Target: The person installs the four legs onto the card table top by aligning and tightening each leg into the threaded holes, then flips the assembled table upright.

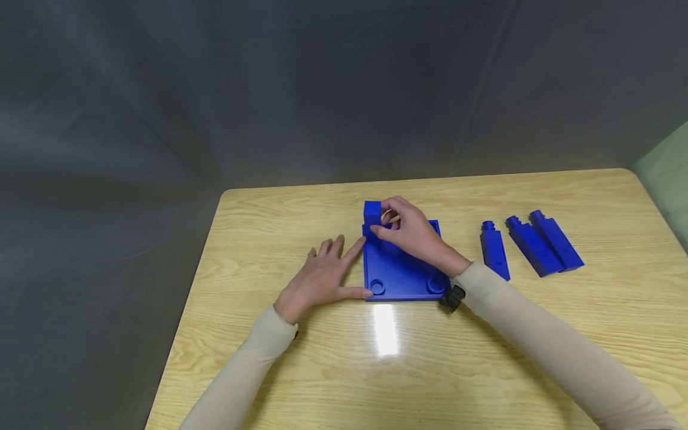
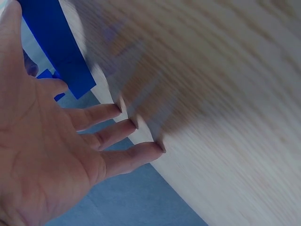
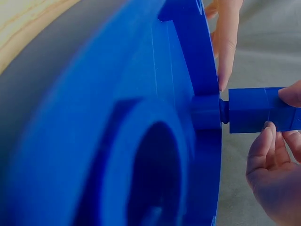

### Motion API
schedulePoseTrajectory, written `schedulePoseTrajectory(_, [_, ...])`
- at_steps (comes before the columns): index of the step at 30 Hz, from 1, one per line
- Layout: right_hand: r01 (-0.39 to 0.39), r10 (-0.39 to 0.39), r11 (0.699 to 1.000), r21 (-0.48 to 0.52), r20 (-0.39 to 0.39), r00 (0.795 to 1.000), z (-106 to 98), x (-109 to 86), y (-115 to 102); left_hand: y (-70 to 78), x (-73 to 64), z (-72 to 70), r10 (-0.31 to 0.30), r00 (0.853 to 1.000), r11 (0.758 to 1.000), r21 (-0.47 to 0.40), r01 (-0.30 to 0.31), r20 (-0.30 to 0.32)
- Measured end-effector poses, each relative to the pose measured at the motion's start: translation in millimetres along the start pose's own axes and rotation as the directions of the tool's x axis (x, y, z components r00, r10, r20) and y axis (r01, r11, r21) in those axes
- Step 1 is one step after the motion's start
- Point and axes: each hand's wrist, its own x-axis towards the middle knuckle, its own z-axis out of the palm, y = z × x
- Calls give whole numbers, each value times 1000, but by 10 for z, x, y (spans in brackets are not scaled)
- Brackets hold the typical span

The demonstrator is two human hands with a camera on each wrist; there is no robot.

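A square blue board (image 1: 400,272) with raised edges and round corner sockets lies on the table. My right hand (image 1: 414,234) pinches a blue square leg (image 1: 372,212) between thumb and fingers, standing it upright over the far left corner. In the right wrist view, part of the threaded neck (image 3: 225,111) shows between the leg and the corner socket (image 3: 206,113). With fingers spread and nearly straight, my left hand (image 1: 321,276) lies at the board's left side. Its index fingertip and thumb tip meet the board's edge. The other left fingertips rest on the wood.
To the right of the board lie a blue leg (image 1: 494,254) and two more legs (image 1: 534,246) side by side, threaded ends pointing away. The wooden table (image 1: 301,388) ends at a dark curtain (image 1: 344,89) behind and to the left.
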Motion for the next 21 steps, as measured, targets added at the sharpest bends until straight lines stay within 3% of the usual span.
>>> schedulePoseTrajectory(21, [43, -44, 999, 12, 11, 999, 63, -37, 39, 13, -50, 20, -2, 1000, 1000, -26, 3, 30])
